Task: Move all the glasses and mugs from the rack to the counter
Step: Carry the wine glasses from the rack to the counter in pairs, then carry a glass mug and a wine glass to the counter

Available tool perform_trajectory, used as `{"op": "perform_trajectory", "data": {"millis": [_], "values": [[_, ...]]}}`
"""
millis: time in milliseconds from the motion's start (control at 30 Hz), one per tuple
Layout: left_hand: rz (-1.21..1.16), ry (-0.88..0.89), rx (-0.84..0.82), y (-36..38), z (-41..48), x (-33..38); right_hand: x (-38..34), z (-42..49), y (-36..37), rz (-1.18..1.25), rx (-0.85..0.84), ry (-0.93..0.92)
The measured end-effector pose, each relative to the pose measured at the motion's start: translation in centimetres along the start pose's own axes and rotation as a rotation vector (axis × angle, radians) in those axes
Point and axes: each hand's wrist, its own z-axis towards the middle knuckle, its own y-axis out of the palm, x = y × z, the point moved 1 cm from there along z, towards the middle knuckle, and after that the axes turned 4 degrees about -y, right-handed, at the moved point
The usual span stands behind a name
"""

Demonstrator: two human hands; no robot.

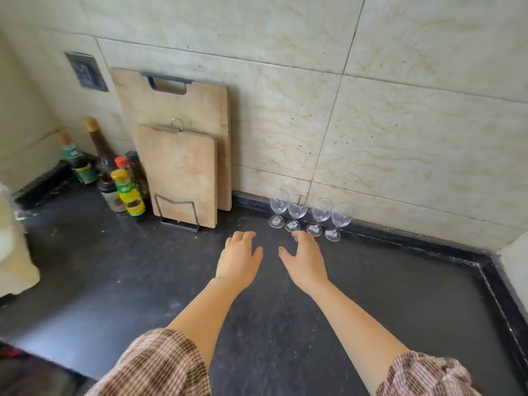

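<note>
- Reaching out over the dark counter (400, 295), both arms are extended side by side, checked sleeves (160, 364) pushed up past the elbows.
- The left hand (239, 260) is palm down, fingers loosely curled, thumb out to the side, and it is holding nothing.
- The right hand (305, 262) is empty too, opened with the thumb spread wide towards the left hand; its fingertips sit just in front of the row of glasses, though whether they touch a base is hard to tell from this angle.
- Four clear stemmed wine glasses (310, 214) stand upright on the counter in a line along the foot of the tiled wall (400, 124), close together, running from left to right and slightly nearer the camera as they go.
- To the left of the glasses, two wooden cutting boards (183, 155) lean upright against the wall, the smaller one in front, held in a wire stand (178, 215).
- Further left, a cluster of sauce bottles (120, 184) crowds the corner, one with a yellow label and red cap at the front.
- A dark wall socket (86, 71) sits above the bottles.
</note>
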Motion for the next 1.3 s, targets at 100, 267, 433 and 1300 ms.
{"op": "perform_trajectory", "data": {"millis": [100,267,433,1300], "values": [[-0.041,-0.067,0.111,-4.3,-5.4,-4.7,-4.9,-4.8,3.2,0.015,-0.056,-0.076],[-0.024,-0.197,0.280,-12.0,-16.4,-13.0,-13.6,-13.9,8.5,0.028,-0.162,-0.236],[0.030,-0.324,0.430,-19.7,-28.7,-20.5,-23.3,-23.5,13.4,0.014,-0.272,-0.445],[0.486,-1.142,0.759,-51.2,-79.5,-53.3,-69.9,-69.1,40.5,-0.198,-0.580,-1.543]]}}
